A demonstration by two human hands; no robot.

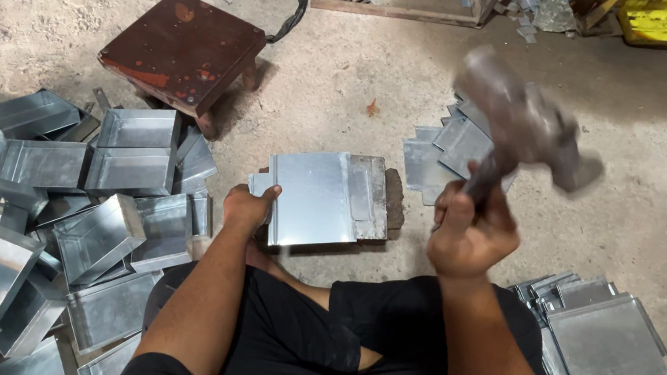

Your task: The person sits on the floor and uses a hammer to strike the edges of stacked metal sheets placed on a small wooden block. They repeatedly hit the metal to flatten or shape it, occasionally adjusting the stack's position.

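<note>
A flat metal sheet point(318, 198) with a folded edge lies on a block on the floor in front of me. My left hand point(248, 206) holds its left edge, thumb on top. My right hand point(469, 231) grips the handle of a hammer point(522, 124), raised above and to the right of the sheet; its head is blurred.
A heap of folded metal trays point(32, 229) fills the left. Flat cut sheets are stacked at the right point(606, 351) and beyond the block point(451, 148). A low dark-red stool point(186, 48) stands behind; a wooden frame point(397, 10) and a yellow container point(659, 20) sit far back.
</note>
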